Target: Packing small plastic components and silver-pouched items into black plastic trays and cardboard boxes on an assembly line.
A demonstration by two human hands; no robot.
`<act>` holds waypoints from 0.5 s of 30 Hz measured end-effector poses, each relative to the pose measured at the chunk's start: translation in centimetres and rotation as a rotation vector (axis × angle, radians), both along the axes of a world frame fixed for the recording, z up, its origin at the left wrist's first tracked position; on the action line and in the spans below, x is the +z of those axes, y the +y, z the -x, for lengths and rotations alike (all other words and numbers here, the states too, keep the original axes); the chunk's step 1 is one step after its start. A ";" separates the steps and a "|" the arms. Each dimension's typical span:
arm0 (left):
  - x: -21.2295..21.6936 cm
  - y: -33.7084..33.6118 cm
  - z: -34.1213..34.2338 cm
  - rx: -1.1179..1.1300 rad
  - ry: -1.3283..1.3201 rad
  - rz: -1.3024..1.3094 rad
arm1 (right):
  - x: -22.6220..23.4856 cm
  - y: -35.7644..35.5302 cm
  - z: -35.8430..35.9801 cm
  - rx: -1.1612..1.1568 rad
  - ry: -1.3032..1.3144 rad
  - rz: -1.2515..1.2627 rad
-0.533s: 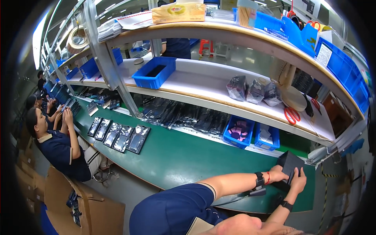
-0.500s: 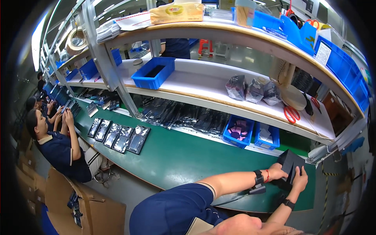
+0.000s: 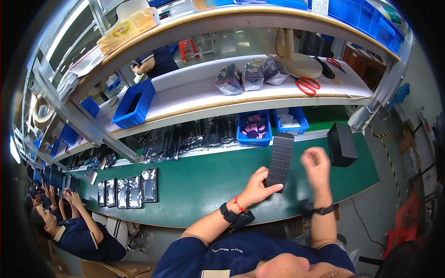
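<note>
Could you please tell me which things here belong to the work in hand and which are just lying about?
In hand: left hand gripping black ribbed tray; right hand raised, empty; black block nearby.
Lying about: red scissors, fan, blue bins, foil pouches.

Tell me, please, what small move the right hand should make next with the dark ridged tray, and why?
Probably bring the right hand back onto the dark ridged tray. Only the left hand grips it, at its lower end, so it stands unsupported above the green belt, while the right hand hangs free beside it, blurred, short of the black stack.
</note>
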State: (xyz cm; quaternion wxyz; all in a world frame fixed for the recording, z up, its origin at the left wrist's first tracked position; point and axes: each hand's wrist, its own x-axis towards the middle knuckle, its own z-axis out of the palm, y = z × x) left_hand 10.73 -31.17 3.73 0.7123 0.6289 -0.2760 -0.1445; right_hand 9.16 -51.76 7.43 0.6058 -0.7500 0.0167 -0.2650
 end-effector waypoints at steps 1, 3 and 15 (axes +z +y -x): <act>0.5 1.3 0.6 0.101 -0.159 -0.109 | -0.3 3.3 0.8 0.122 0.023 -0.066; 0.3 2.8 1.2 0.269 -0.351 -0.168 | -1.4 8.5 1.2 0.168 0.034 -0.278; -0.5 10.8 1.4 0.412 0.104 0.064 | -3.4 15.7 0.1 0.237 0.121 -0.060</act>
